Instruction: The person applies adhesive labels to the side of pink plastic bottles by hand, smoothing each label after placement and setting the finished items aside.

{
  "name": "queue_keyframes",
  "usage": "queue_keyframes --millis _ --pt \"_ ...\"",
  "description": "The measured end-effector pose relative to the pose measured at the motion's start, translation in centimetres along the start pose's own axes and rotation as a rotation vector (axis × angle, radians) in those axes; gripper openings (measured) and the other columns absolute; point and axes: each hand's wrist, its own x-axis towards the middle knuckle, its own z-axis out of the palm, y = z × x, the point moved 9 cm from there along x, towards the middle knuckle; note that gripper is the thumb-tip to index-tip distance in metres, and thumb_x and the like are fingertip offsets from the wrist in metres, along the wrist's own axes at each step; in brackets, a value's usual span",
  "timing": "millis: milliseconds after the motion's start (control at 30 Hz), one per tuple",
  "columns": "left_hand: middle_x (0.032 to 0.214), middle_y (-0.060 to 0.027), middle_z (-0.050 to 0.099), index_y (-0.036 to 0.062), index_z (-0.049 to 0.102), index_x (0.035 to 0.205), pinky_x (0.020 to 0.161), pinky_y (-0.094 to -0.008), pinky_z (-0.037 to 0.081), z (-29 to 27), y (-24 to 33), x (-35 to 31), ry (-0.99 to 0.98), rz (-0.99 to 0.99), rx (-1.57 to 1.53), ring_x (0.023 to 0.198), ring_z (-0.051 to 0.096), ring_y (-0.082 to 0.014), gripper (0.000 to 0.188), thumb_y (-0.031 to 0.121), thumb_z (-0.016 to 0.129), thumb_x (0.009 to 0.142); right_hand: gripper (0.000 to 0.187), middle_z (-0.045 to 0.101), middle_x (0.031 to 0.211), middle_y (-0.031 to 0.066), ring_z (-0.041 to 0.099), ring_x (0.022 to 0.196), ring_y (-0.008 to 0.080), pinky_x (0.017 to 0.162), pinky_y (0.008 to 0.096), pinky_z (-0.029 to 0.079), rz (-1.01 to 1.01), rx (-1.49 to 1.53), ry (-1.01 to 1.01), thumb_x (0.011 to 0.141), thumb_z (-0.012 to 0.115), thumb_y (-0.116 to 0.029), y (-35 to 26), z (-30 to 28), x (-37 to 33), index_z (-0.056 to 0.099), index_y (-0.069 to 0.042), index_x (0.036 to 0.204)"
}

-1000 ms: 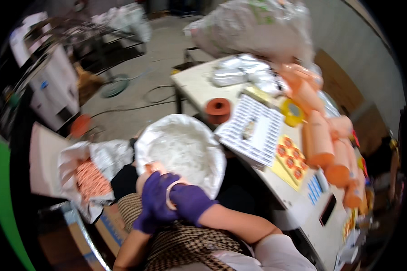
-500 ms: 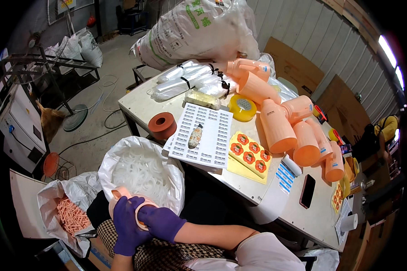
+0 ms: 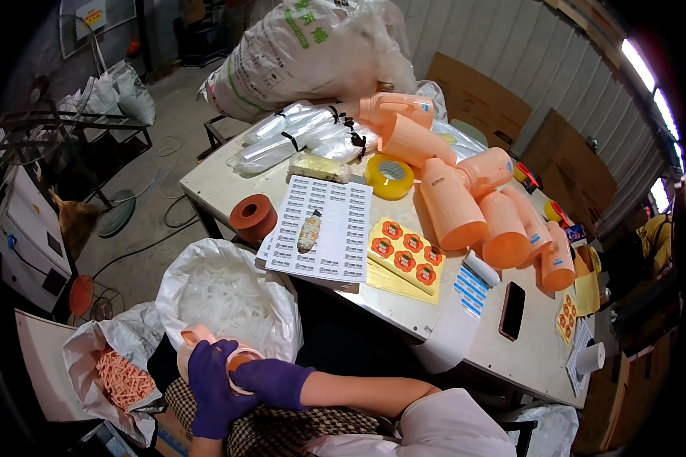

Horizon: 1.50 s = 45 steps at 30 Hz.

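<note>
Over my lap, a peach plastic jug (image 3: 196, 335) lies tilted with its round opening towards my right side. My left hand (image 3: 215, 388), in a purple glove, is closed around the jug's body. My right hand (image 3: 274, 382), gloved the same, is at the opening with its front part over or inside the pale rim; its fingertips are hidden. Just beyond the jug, a white sack (image 3: 177, 282) holds many translucent plastic rings (image 3: 229, 305). To its left, another white sack (image 3: 76, 346) holds small peach plastic strips (image 3: 126, 378).
On the white table (image 3: 404, 308) are several peach jugs (image 3: 451, 204), yellow tape (image 3: 389, 177), a brown-red roll (image 3: 253, 218), a label sheet (image 3: 335, 228), flower stickers (image 3: 408, 255), a phone (image 3: 512, 311) and bundled clear bags (image 3: 282, 152). A big sack (image 3: 297, 61) stands behind. Someone in yellow (image 3: 652, 240) is at right.
The view has shifted a little, so the table's things sit further left. My right hand has gone slightly further over the jug's opening. My left hand keeps its hold on the jug.
</note>
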Motion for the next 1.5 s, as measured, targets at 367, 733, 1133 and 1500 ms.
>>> queue_keyframes --millis 367,733,1133,1500 --pt "0.124 -0.0064 0.059 0.0141 0.056 0.120 0.113 -0.0626 0.027 -5.2 -1.4 -4.2 0.065 0.128 0.086 0.127 0.050 -0.0309 0.051 0.035 0.080 0.080 0.029 0.068 0.106 0.0126 0.065 0.102 0.0341 0.095 0.0429 0.051 -0.022 -0.896 1.094 0.078 0.075 -0.002 -3.0 -21.6 -24.7 0.071 -0.009 0.105" --pt "0.126 0.0125 0.061 0.0365 0.058 0.122 0.094 -0.0635 0.039 7.4 -2.8 -11.0 -0.268 0.485 0.203 0.113 0.054 -0.0161 0.035 0.027 0.062 0.089 0.020 0.068 0.089 0.0112 0.068 0.083 0.0251 0.077 0.0341 0.054 0.709 -1.042 1.333 0.076 0.079 -0.012 9.8 -28.0 -43.0 0.073 -0.003 0.093" --pt "0.127 0.0141 0.061 0.0392 0.057 0.124 0.092 -0.0609 0.043 8.0 -3.5 -12.3 -0.199 0.409 0.284 0.113 0.057 -0.0127 0.037 0.031 0.062 0.089 0.013 0.058 0.103 0.0133 0.058 0.104 0.0315 0.090 0.0407 0.048 0.292 -1.408 1.232 0.075 0.072 -0.002 2.2 -25.9 -34.4 0.066 -0.004 0.086" --pt "0.141 0.0078 0.056 0.0368 0.053 0.138 0.096 -0.0548 0.047 8.8 -3.3 -12.2 -0.304 0.520 0.312 0.123 0.056 -0.0170 0.053 0.019 0.062 0.088 0.015 0.060 0.089 0.0117 0.059 0.086 0.0252 0.076 0.0359 0.048 0.030 -0.137 0.373 0.087 0.072 -0.015 4.2 -12.7 7.6 0.067 -0.002 0.092"
